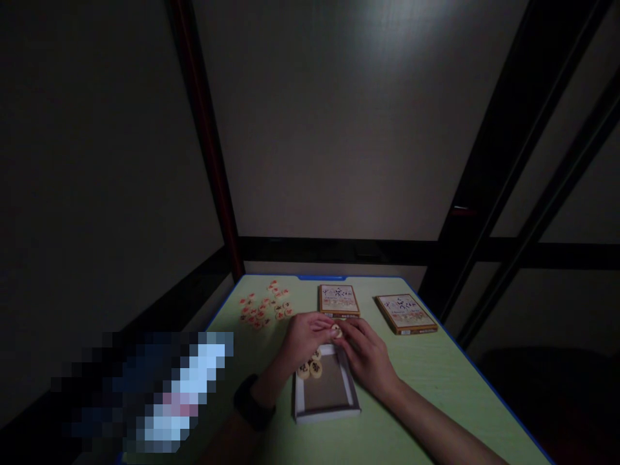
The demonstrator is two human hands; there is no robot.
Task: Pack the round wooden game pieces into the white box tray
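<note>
A round xiangqi piece (336, 331) is pinched between the fingertips of both hands, above the far end of an open shallow box (328, 416). My left hand (305, 337), with a dark band on its wrist, grips the piece from the left, fingers closed. From the right, my right hand (365, 354) closes its fingertips on the same piece, and its palm is beside the box's right wall. Inside the box, black-marked pieces (316, 368) lie grouped at the left; my left hand partly hides that corner.
Many loose red- and black-marked pieces (261, 313) are scattered at the table's back left. Two printed boxes lie flat, one box (339, 300) at the back middle and another box (405, 313) at the right. The green table (436, 394) has a blue edge. A blurred patch covers the lower left.
</note>
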